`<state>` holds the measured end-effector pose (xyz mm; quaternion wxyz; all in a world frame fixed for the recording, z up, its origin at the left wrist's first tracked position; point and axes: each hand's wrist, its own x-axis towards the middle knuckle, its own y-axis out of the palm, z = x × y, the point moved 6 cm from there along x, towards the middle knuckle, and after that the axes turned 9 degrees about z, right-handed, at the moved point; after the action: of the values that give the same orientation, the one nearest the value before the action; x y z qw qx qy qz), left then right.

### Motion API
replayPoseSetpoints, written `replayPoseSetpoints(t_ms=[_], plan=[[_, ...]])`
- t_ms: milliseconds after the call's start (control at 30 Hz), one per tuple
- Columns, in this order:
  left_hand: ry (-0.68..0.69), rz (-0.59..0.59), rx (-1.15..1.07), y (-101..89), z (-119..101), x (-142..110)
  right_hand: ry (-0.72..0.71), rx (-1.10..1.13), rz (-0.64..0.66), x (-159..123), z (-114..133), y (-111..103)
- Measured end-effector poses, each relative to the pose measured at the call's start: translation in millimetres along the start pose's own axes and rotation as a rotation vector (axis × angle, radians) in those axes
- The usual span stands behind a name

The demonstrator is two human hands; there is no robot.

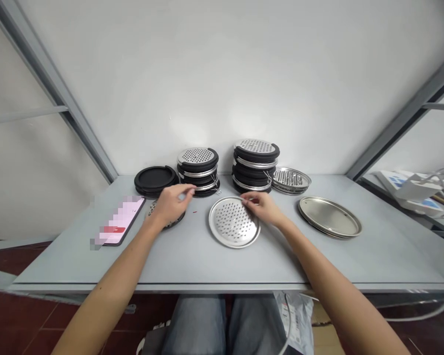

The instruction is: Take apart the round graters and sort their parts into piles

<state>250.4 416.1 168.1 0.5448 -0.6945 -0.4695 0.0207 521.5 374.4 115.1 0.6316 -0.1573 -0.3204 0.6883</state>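
Both bare forearms reach in over the near edge of the grey counter (222, 285). The right hand (263, 207) is closed narrow on the far rim of a perforated steel disc (234, 222), which lies flat near the middle of the counter with its thumb side lifted just clear of the holes. The left hand (170, 205) has its thumb and fingers drawn close together, but whether they pinch anything small I cannot tell. Beneath it sits a round perforated piece (156, 209), mostly hidden by the hand. To its left lies a phone (119, 221) with a blurred pink screen.

Further right, a stack of plain steel pans (330, 217) rests on the counter. Along the back, beside the wall, are a pile of black lids (155, 179), then two columns of black-rimmed graters (198, 172) and (254, 165), with a smaller pile of perforated discs (291, 180) just to the right. Judging by how things lie, the two columns look put together, each with a wire loop at its side, while lids, pans and discs remain loose in separate piles
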Motion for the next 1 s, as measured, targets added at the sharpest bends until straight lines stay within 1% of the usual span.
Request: replayPoseSetpoints(t_ms=[33,67,100,133,167,200,233,267,300,400,467,533,600,667,733,833,867,933,1000], plan=[[-0.039,-0.095,-0.013,-9.4,5,-1,0.027,0.059,-0.09,-1,-3,-11],[-0.074,-0.162,-0.017,-16.8,11,-2,0.052,0.117,-0.184,-3,-6,-22],[-0.102,-0.195,-0.011,-21.6,16,-3,0.066,0.176,-0.279,-5,-10,-31],[-0.123,-0.2,0.0,-23.8,20,-4,0.066,0.239,-0.368,-8,-14,-40],[-0.139,-0.182,0.015,-23.7,24,-5,0.055,0.303,-0.445,-9,-18,-46],[-0.147,-0.138,0.032,-21.0,28,-5,0.038,0.365,-0.503,-10,-21,-50],[-0.147,-0.071,0.051,-16.1,31,-5,0.024,0.422,-0.537,-11,-24,-51],[-0.137,0.013,0.075,-9.5,32,-5,0.016,0.467,-0.544,-10,-26,-50],[-0.123,0.103,0.107,-2.0,33,-5,0.016,0.498,-0.527,-9,-26,-48],[-0.098,0.353,0.218,18.9,37,-10,0.043,0.528,-0.412,-4,-22,-34],[-0.12,0.478,0.285,27.9,40,-15,0.065,0.548,-0.375,-3,-18,-28],[-0.136,0.555,0.327,32.3,43,-18,0.084,0.614,-0.399,-4,-18,-28],[-0.132,0.567,0.34,32.3,43,-19,0.107,0.69,-0.437,-5,-19,-30],[-0.112,0.546,0.329,30.6,40,-18,0.13,0.735,-0.431,-5,-20,-29],[-0.099,0.498,0.304,28.3,34,-16,0.145,0.761,-0.359,-3,-18,-20],[-0.086,0.399,0.208,27.3,20,-13,0.172,0.792,-0.19,3,-12,8],[-0.07,0.383,0.16,29.2,13,-13,0.182,0.792,-0.147,4,-11,17],[-0.015,0.404,0.073,37.4,-1,-14,0.188,0.758,-0.105,6,-11,31],[0.035,0.477,0.03,48.9,-12,-18,0.172,0.655,-0.09,8,-12,36]])
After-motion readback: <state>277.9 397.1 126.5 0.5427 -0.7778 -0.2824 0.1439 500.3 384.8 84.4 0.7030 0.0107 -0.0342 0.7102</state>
